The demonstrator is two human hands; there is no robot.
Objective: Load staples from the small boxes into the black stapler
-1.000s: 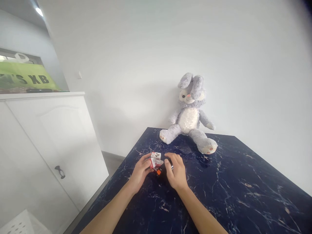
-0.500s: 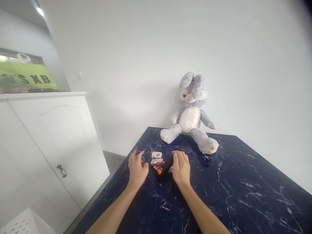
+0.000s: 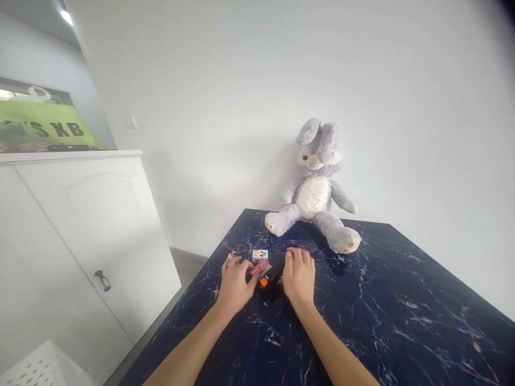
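Observation:
My left hand (image 3: 236, 283) pinches a small red-and-white box (image 3: 259, 267) between thumb and finger, tilting it up. Under its other fingertips a second red-and-white piece (image 3: 231, 257) shows in part. Just behind stands a small white box (image 3: 260, 255) with dark pictures and a red corner. A black case (image 3: 275, 272) with an orange patch lies slantwise between the hands. My right hand (image 3: 299, 274) is closed over the case's right side, its fingertips at the far end. Thin silvery strips show beside that palm; what they are I cannot tell.
A grey plush rabbit (image 3: 316, 195) sits at the back of the dark blue marbled table (image 3: 386, 305), against the white wall. To the left stands a white cabinet (image 3: 92, 230) with a green bag (image 3: 44, 124) on top. A white perforated bin (image 3: 38, 370) is at lower left.
My left hand has moved right and closed on the red-and-white box, which is now tilted. The red piece by its fingers has shifted up. My right hand stays at the case.

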